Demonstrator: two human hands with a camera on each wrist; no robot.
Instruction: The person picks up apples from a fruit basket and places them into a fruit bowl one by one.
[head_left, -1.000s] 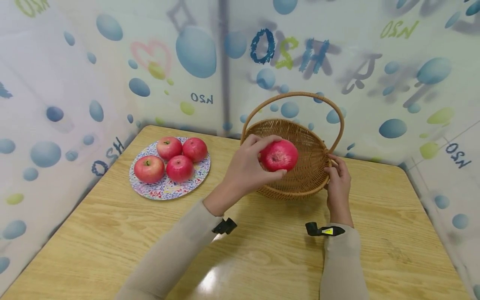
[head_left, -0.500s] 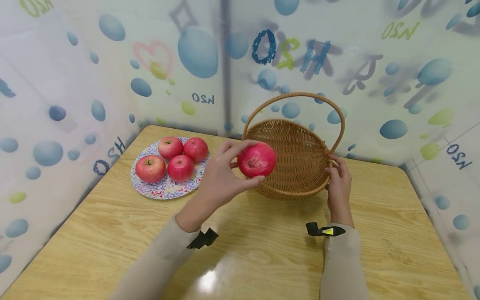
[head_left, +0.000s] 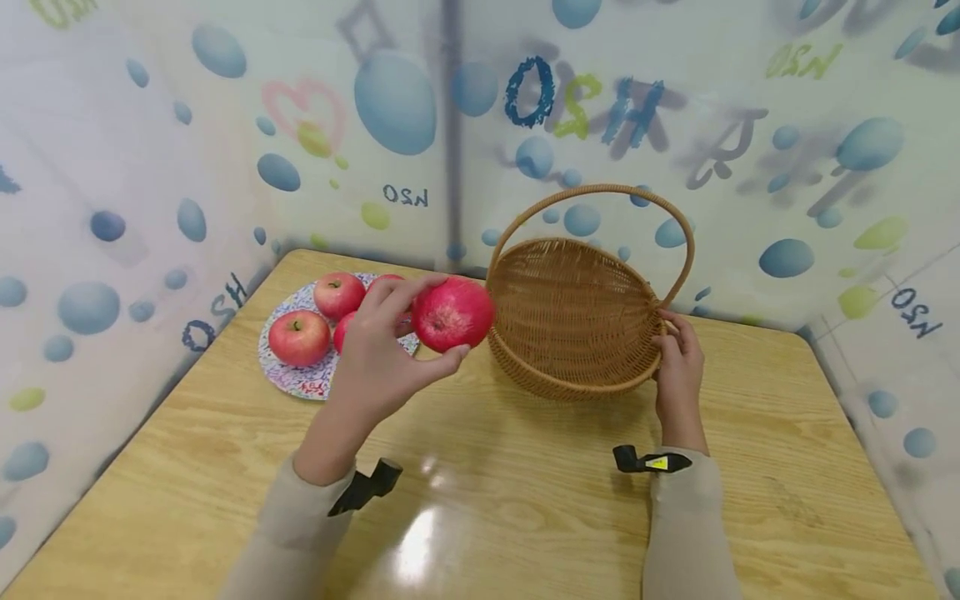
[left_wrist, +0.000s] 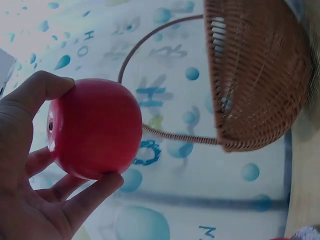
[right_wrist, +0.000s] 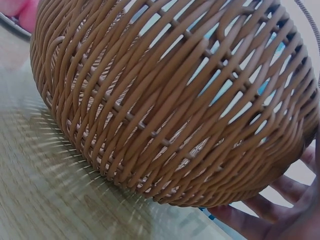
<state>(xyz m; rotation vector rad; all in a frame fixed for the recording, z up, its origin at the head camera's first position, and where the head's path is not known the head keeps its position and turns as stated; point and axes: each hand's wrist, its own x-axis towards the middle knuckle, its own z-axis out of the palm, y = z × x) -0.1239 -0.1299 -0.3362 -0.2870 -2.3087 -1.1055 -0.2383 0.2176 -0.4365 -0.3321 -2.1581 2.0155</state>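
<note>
Held up in my left hand [head_left: 375, 358], between thumb and fingers, is a red apple [head_left: 453, 315]. It is over the table just left of the wicker basket [head_left: 573, 325], and in the left wrist view the apple [left_wrist: 97, 129] fills the grip. The basket leans with its mouth towards me, and no fruit shows inside. My right hand [head_left: 678, 383] grips the basket's right side by the foot of its arched handle [head_left: 600, 189]. In the right wrist view the basket's woven wall [right_wrist: 165, 110] covers part of that hand.
A round patterned plate [head_left: 273, 371] at the left of the wooden table [head_left: 525, 500] bears several more apples, among them a paler one [head_left: 299, 337]. My left hand partly hides them. Printed wall sheeting [head_left: 480, 150] stands right behind the table.
The left hand has drawn the apple leftwards, from in front of the basket's mouth to beside the basket, and now overlaps the plate. The right hand and the basket have stayed nearly still.
</note>
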